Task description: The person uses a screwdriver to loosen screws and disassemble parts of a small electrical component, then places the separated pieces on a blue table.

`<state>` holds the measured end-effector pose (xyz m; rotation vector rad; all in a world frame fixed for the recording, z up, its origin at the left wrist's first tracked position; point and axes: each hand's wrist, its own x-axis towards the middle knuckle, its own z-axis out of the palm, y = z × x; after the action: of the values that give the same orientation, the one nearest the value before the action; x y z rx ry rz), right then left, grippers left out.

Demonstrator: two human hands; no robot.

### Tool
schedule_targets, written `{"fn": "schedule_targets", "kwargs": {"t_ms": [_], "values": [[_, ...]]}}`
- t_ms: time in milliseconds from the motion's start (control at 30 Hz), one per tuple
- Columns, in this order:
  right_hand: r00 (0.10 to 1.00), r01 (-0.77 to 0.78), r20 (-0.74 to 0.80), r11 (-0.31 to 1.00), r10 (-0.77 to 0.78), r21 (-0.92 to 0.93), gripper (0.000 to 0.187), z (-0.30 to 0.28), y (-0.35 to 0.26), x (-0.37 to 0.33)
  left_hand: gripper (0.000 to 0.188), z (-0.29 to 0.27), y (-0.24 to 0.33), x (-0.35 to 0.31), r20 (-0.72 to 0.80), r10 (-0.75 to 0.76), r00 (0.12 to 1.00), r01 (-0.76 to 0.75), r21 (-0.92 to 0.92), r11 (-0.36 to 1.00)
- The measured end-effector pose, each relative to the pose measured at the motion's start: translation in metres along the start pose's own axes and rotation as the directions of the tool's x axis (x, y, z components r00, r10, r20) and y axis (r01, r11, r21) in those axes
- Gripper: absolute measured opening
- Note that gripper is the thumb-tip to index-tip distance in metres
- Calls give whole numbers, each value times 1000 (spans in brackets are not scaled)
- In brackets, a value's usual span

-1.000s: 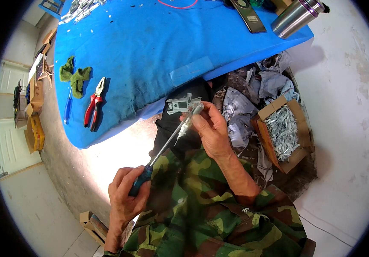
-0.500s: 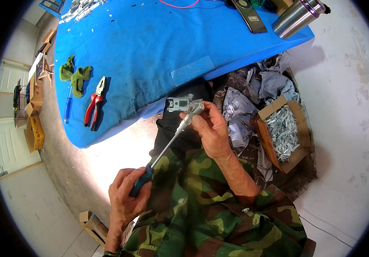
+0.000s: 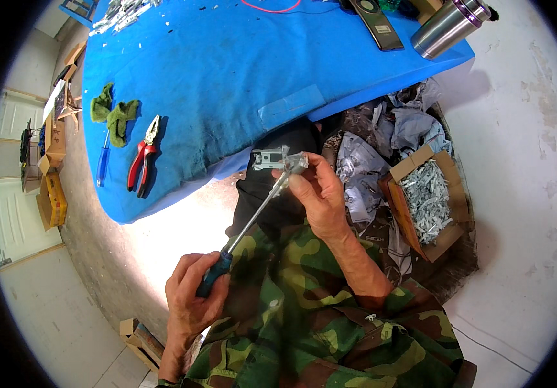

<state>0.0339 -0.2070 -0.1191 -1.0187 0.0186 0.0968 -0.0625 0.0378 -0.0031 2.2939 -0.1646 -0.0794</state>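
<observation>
My left hand [image 3: 191, 294] is closed round the dark blue handle of a screwdriver [image 3: 252, 223], whose long steel shaft slants up to the right. Its tip end meets a small silvery metal and clear part [image 3: 272, 158] with cut-outs, though the exact contact is hard to make out. That part is pinched between the thumb and fingers of my right hand [image 3: 320, 194], above my lap and just off the table's near edge. What lies under my right fingers is hidden.
On the blue-covered table [image 3: 214, 84] lie red-handled pliers [image 3: 142, 158], a blue-handled screwdriver [image 3: 102, 165], a green cloth [image 3: 120, 119], a dark remote-like device [image 3: 382, 29] and a steel tumbler [image 3: 450, 29]. To the right stands a cardboard box [image 3: 456, 181] of silvery strips, beside crumpled plastic bags [image 3: 359, 171].
The metal part has shifted and turned very slightly in my right hand. The screwdriver and both hands stay almost where they were.
</observation>
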Motion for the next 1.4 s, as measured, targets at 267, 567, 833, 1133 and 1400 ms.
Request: {"fn": "schedule_targets", "kwargs": {"t_ms": [267,567,833,1133,1400], "values": [[999,49,12,977,-47,-205,39,-5,-16,-3,46,5,9,2,274,-291,916,351,-203,914],[1000,7,16,976,-4,-218,32,-24,-40,-9,41,14,24,15,407,-328,852,459,-281,843],[998,-7,-56,959,-9,-282,34,-35,-30,-12,39,23,27,21,338,-236,911,298,-145,943],[993,33,-92,909,-78,-416,32,-34,-31,-16,37,27,26,24,394,-262,881,345,-157,925],[980,106,-112,915,-162,-389,36,-35,-20,-16,42,49,18,12,233,-102,967,108,-13,994]]}}
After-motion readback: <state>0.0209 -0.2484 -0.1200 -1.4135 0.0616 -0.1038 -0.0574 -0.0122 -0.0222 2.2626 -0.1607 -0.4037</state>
